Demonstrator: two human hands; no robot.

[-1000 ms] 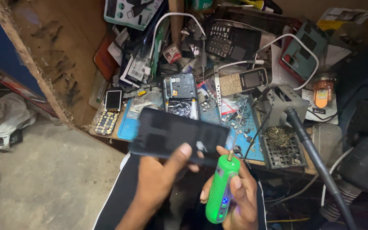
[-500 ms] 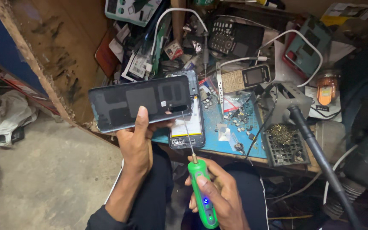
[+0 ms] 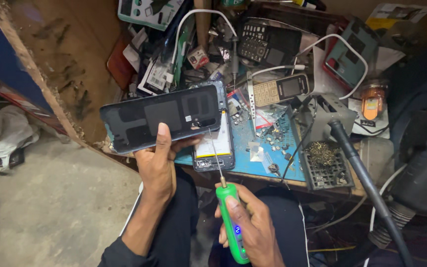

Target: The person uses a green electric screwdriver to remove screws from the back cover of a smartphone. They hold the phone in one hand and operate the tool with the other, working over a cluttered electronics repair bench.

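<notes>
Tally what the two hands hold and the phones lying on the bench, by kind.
Back cover, in left hand: 1
Green screwdriver, in right hand: 1
Opened smartphone: 1
Keypad phones: 2, one beige, one black
Total: 5

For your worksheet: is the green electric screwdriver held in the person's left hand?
No, the green electric screwdriver sits in the right hand, while the left hand holds the dark phone back cover.
</notes>
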